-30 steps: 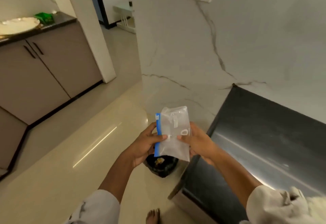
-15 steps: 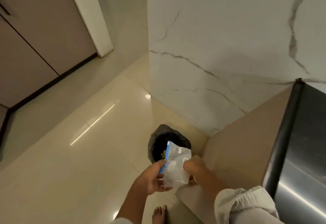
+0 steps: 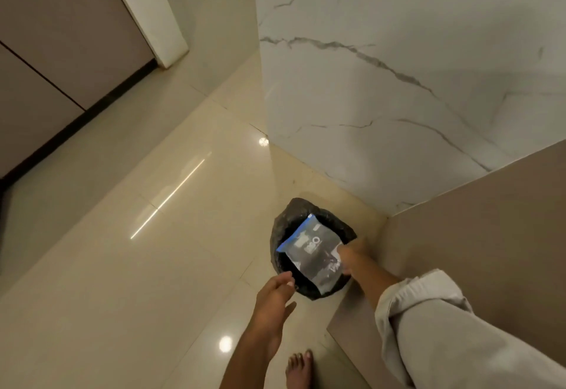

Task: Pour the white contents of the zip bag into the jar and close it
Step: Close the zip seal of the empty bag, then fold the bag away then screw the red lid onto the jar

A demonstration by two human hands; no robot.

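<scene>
Two bare hands reach down over a small bin lined with a black bag, standing on the glossy cream floor in the corner by a white marble wall. Right hand, arm stretched down from a rolled pale sleeve, pinches the right edge of the zip bag between thumb and fingers. Zip bag is clear, looks empty, blue zip strip along its upper left edge, held tilted just over the bin mouth. White print on the bag, a round "O" shape visible, rest too blurred to read. Left hand hangs just beside the bin's near rim, fingers relaxed and close together, holding nothing, not touching the bag. Bare foot at bottom edge.
</scene>
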